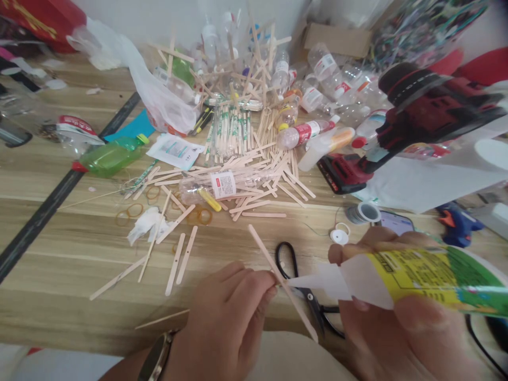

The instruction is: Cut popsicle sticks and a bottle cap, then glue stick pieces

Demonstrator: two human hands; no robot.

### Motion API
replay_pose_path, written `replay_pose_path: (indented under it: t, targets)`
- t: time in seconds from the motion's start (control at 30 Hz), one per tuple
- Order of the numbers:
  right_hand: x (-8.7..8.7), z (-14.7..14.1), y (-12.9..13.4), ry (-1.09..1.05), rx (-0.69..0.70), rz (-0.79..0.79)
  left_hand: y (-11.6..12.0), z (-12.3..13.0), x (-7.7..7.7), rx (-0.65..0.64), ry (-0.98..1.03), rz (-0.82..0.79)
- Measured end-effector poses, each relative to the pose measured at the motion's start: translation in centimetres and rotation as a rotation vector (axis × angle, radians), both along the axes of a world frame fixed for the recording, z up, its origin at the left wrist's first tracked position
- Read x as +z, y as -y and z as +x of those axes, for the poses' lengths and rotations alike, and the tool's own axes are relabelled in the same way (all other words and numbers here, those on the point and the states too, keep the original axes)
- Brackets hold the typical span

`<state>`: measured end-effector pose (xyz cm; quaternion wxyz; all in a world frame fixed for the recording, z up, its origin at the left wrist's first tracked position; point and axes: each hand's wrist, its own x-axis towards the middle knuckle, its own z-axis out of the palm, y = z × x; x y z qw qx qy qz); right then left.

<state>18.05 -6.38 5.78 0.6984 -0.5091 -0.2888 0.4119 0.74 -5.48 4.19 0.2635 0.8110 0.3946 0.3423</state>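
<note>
Between thumb and fingers, my left hand (234, 304) pinches a flat wooden craft stick (262, 244) near its middle; the stick slants down to the right. My right hand (392, 328) is wrapped round a glue bottle (420, 275) with a yellow and green label and a white nozzle. The nozzle tip meets the stick at its middle, close to my left fingertips; whether glue is coming out I cannot tell. Black-handled scissors (311, 301) lie on the table beneath the stick. Left of my left hand rest two craft sticks with small dark marks (180, 259).
A red and black cordless drill (420, 116) stands at the right, near a blue glue gun (460, 225), a wire spool (363, 212) and a phone (397, 222). Loose sticks (254, 206) and plastic bottles (309, 132) crowd the back. A green bottle (115, 154) lies left.
</note>
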Motion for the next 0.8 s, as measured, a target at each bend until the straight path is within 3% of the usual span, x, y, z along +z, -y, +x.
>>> replay_pose_path:
  t: [0.57, 0.8]
  targets:
    - [-0.48, 0.14, 0.18, -0.032, 0.033, 0.038, 0.13, -0.09, 0.24, 0.032, -0.059, 0.093]
    - [-0.67, -0.04, 0.30, -0.068, 0.021, 0.008, 0.55, -0.25, -0.39, 0.017, -0.080, 0.035]
